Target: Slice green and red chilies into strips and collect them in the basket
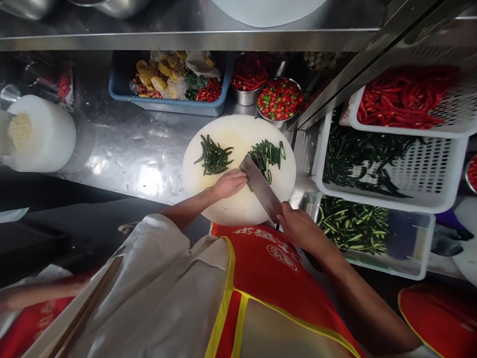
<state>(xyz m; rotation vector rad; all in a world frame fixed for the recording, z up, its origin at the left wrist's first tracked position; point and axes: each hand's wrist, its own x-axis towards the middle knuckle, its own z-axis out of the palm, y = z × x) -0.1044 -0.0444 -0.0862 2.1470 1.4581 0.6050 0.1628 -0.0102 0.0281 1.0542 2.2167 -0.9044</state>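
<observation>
My right hand grips a cleaver, its broad blade slanting up and left across a round white cutting board. Against the blade's left end is my left hand, closed with fingers curled down on green chili peppers that they mostly hide. Whole green chilies lie in a pile on the left of the board, just beyond my left hand. To the right of the blade's tip sits a heap of cut green chilies, with a few pieces close beside the steel.
A blue bin of bagged ingredients and a steel bowl of chopped chilies stand behind the board, under a metal shelf. White baskets of chilies are on the right. Co-workers' parts show at both lower corners, including an arm.
</observation>
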